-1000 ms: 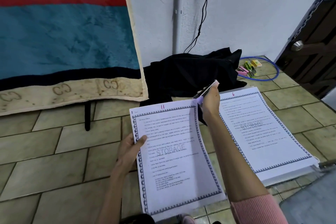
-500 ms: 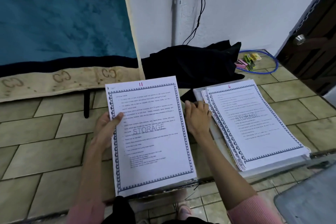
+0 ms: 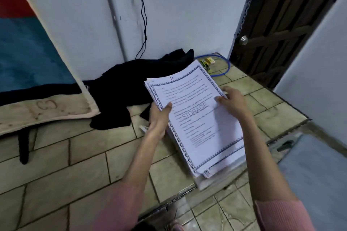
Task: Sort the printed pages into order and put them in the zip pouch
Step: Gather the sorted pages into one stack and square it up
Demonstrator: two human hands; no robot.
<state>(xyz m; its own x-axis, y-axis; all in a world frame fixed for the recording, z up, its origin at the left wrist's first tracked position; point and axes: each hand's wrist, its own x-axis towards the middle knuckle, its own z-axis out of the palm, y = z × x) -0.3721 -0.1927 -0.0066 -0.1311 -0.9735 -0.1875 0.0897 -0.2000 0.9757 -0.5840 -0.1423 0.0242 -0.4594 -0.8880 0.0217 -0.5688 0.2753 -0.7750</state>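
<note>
A stack of printed pages (image 3: 197, 124) with a blue patterned border and a faint "STORAGE" watermark is in the middle of the view. Its top sheet bears a handwritten 11. My left hand (image 3: 159, 118) holds the stack's left edge, thumb on top and fingers underneath. My right hand (image 3: 231, 100) holds the right edge, thumb on the top sheet. The stack's near end rests on a clear plastic zip pouch (image 3: 212, 178) that lies on a glass table top (image 3: 187, 191); most of the pouch is hidden under the paper.
A black cloth (image 3: 131, 88) lies on the tiled floor behind the pages. A blue hoop (image 3: 223, 69) with coloured clips sits by the wall. A dark wooden door (image 3: 281, 24) stands at the right, a blue and red blanket (image 3: 22, 48) hangs at the left.
My left hand carried page 11 to the right and laid it on top of the stack that had page 6 showing. Both hands now hold the stack's side edges.
</note>
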